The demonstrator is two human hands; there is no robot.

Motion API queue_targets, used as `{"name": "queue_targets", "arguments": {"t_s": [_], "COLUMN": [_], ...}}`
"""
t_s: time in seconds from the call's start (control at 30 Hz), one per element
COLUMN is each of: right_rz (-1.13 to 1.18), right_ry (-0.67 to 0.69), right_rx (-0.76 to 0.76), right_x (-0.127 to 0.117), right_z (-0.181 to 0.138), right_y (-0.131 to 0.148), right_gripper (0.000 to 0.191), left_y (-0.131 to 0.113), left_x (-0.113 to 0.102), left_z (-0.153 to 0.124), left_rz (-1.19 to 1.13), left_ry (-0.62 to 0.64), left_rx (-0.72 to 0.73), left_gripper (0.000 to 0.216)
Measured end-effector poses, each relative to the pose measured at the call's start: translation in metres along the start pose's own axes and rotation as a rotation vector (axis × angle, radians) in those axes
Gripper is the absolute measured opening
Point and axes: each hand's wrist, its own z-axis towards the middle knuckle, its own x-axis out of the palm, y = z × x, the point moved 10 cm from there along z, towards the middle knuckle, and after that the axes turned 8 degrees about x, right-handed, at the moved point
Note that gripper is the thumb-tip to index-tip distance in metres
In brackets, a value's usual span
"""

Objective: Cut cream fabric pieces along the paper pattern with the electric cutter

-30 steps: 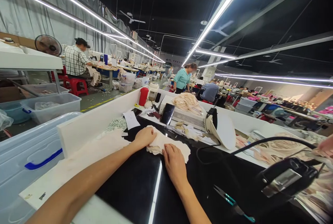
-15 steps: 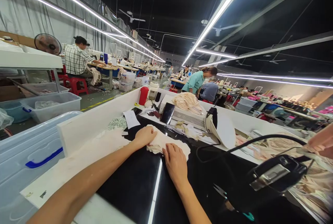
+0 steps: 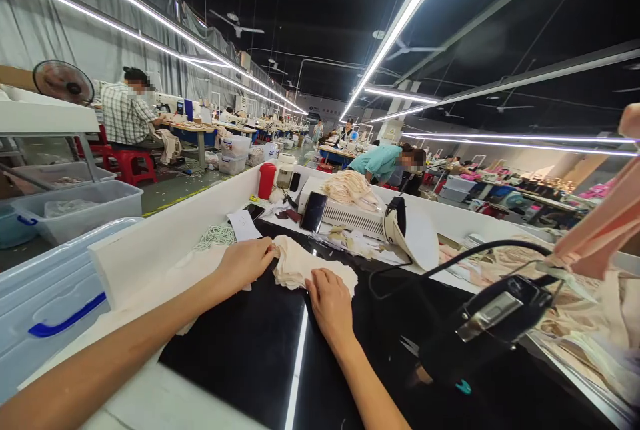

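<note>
A small stack of cream fabric pieces (image 3: 305, 267) lies on the black table top (image 3: 240, 357). My left hand (image 3: 245, 262) rests on the stack's left edge, fingers curled down over the cloth. My right hand (image 3: 327, 300) lies flat on the stack's near right side, fingers together and stretched forward. Both hands press the cloth to the table.
A black electric tool (image 3: 500, 313) with a cable hangs at the right, scissors beneath it. Another person's hand lifts pink fabric (image 3: 600, 223) at far right. A white machine (image 3: 360, 217), phones (image 3: 314, 211), a red cup (image 3: 267, 181) and a blue-handled bin (image 3: 45, 283) surround the table.
My hands and the stack stay put. The view has turned slightly. At the right, another person's hand has raised pink fabric, and the black tool has shifted left.
</note>
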Motion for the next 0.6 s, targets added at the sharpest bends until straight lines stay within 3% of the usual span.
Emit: {"name": "queue_targets", "arguments": {"t_s": [0.13, 0.3, 0.43, 0.6], "right_rz": [0.018, 0.054, 0.085, 0.122], "right_ry": [-0.005, -0.027, -0.049, -0.042], "right_rx": [0.004, 0.005, 0.002, 0.001], "right_x": [0.0, -0.003, -0.009, -0.012], "right_z": [0.001, 0.001, 0.0, 0.001], "right_y": [0.001, -0.002, -0.007, -0.012], "right_gripper": [0.02, 0.027, 0.044, 0.053], "left_y": [0.009, -0.009, -0.029, -0.036], "left_x": [0.001, 0.05, 0.086, 0.094], "left_z": [-0.04, -0.08, -0.089, -0.092], "left_rz": [0.04, 0.045, 0.056, 0.062], "left_ry": [0.036, 0.063, 0.017, -0.113], "left_rx": [0.068, 0.314, 0.471, 0.56], "left_gripper": [0.024, 0.028, 0.024, 0.022]}}
